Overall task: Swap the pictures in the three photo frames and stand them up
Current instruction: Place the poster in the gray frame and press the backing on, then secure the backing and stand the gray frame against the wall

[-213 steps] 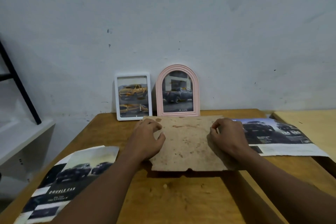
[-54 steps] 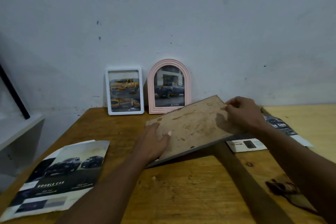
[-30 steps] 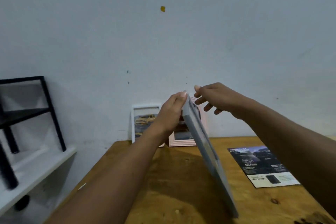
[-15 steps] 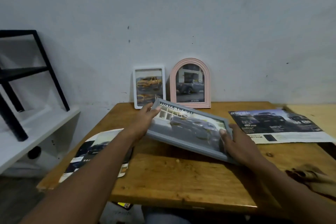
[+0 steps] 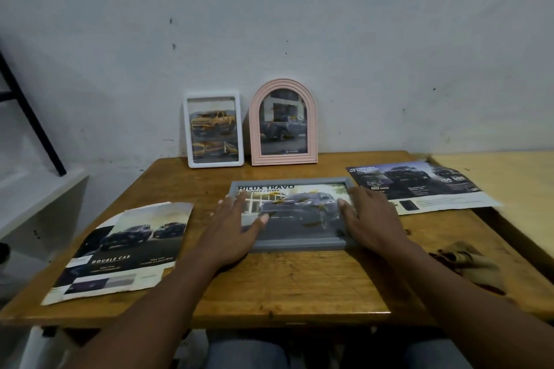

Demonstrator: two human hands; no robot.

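Observation:
A grey photo frame (image 5: 295,244) lies face up and flat in the middle of the wooden table (image 5: 284,287), showing a dark car picture with the words "HILUX TRAVO". My left hand (image 5: 232,229) rests on its left end, fingers spread and thumb on the glass. My right hand (image 5: 370,219) covers its right end, thumb on the glass. A white frame (image 5: 213,130) with a yellow truck picture and an arched pink frame (image 5: 283,123) with a dark pickup picture stand upright against the wall at the table's back edge.
A car brochure sheet (image 5: 126,246) lies at the front left, overhanging the table edge. Another printed sheet (image 5: 419,186) lies at the right. A second, lighter table (image 5: 503,189) adjoins on the right. A white shelf (image 5: 33,198) with a black metal leg stands at the left.
The grey frame was lifted off its back, turned over picture side up and lowered. Half a second ago it was tilted in my hands; now it lies flat.

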